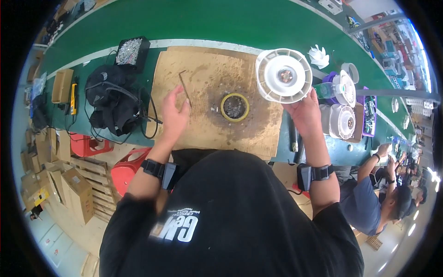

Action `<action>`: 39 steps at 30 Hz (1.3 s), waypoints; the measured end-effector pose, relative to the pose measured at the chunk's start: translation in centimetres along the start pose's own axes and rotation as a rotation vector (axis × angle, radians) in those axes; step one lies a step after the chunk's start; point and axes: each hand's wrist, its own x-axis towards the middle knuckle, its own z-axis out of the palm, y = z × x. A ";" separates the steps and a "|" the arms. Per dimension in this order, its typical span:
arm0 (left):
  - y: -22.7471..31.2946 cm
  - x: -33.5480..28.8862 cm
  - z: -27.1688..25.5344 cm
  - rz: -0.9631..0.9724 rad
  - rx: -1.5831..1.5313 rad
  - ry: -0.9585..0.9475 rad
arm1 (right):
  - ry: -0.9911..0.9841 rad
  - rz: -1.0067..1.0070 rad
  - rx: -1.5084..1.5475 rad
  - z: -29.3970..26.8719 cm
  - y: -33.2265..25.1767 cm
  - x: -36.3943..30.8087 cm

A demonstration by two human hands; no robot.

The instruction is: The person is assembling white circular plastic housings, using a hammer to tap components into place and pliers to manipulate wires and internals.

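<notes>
My right hand (304, 115) grips a white round slotted housing (265, 87) by its lower right rim, holding it above the right edge of the cardboard sheet (177, 60). Copper-coloured bits show at the hub of the housing. Over the left part of the sheet is my left hand (175, 115), its thumb and fingers apart. A thin L-shaped hex key (184, 84) lies right beside those fingertips; whether they touch it is unclear. Between the hands, a yellow-rimmed round dish (248, 110) of small dark metal pieces rests on the stained cardboard.
Left of the cardboard are a black bag (108, 99), a black bin of small parts (131, 51) and a yellow cutter (74, 99). A white impeller (318, 57), another white housing (341, 121) and a purple crate (369, 111) stand right. A co-worker (369, 203) sits at lower right.
</notes>
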 end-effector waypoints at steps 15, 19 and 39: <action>-2.5 -1.4 -1.1 -0.514 -0.442 -0.080 | 0.245 0.262 0.763 -0.2 2.3 24.6; -2.0 -1.9 -1.4 -0.544 -0.457 -0.100 | 0.198 0.390 0.650 -0.6 4.8 28.4; -6.1 6.3 3.2 -0.620 0.036 -0.186 | 0.173 0.367 0.122 -7.3 6.1 -3.1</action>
